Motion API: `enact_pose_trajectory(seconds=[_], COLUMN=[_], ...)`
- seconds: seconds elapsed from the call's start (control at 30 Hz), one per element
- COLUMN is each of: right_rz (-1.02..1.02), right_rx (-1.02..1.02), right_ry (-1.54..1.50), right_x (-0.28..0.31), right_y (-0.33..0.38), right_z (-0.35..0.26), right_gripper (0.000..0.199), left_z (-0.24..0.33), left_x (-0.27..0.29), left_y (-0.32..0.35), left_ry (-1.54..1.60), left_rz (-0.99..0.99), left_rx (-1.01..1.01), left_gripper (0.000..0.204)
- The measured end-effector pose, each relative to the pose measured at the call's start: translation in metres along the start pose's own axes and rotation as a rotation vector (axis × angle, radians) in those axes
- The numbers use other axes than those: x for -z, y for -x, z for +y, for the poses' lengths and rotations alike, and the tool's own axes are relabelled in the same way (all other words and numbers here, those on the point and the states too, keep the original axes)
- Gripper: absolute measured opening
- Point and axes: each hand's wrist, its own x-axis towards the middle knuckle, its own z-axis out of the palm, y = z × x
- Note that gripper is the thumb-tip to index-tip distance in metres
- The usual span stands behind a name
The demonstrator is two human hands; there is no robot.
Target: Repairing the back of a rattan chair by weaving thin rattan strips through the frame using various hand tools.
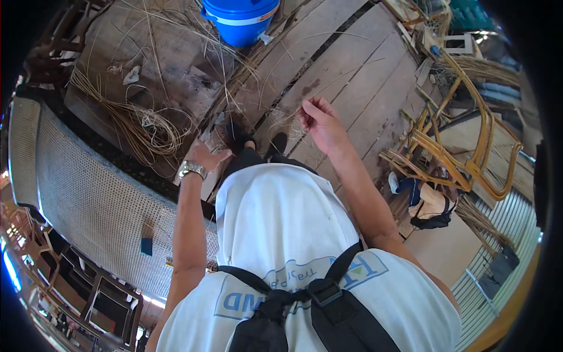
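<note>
My right hand (321, 124) is raised over the plank floor (346, 64), its thumb pressed to the curled fingers. What it pinches, if anything, is too fine to make out; pale thin strands (284, 120) show just left of it. My left hand (208, 158), below a metal wristwatch (192, 170), has its thumb stretched out to the right and its other fingers pointing away. It is near a loose coil of cane strands (158, 132) and beside the long woven cane panel (111, 182) with a dark frame. I cannot tell whether it touches a strand.
A blue drink cooler (240, 20) with a tap stands at the far side. Bent cane chair frames (463, 141) and cane bundles (487, 70) crowd the right. A small dark block (146, 246) lies on the woven panel. Dark wooden furniture (88, 287) stands at lower left.
</note>
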Motion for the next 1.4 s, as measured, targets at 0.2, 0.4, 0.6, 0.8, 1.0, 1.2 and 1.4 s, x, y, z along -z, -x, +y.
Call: enact_pose_trajectory(seconds=[0.2,0.4,0.6,0.8,1.0,1.2,1.4], right_rz=[-0.025,0.135,0.459,1.377,0.136,-0.770,-0.594], right_rx=[0.006,-0.008,0.433,0.189,0.281,-0.125,-0.175], right_ry=[0.058,0.118,0.116,1.029,1.236,0.872,1.119], right_x=[-0.009,0.023,0.293,0.366,0.054,-0.092,0.018], right_y=[0.002,-0.013,-0.009,0.002,-0.060,-0.018,-0.023], right_z=[0.001,-0.008,-0.151,-0.210,-0.043,0.055,-0.024], right_gripper=[0.008,0.008,0.013,0.027,0.046,0.031,0.017], left_z=[0.049,0.099,-0.046,-0.096,-0.062,-0.042,-0.090], left_x=[0.022,0.000,0.045,0.063,0.062,0.064,0.097], left_y=[0.013,0.005,0.014,0.037,0.045,0.042,0.065], left_ry=[0.181,0.939,0.787,0.803,0.659,0.626,0.558], left_rz=[0.401,-0.565,-0.414,-0.293,-0.196,-0.154,0.137], left_rx=[-0.786,-0.643,-0.440,-0.340,-0.479,-0.559,-0.366], left_gripper=[0.085,0.035,0.022,0.021,0.024,0.026,0.026])
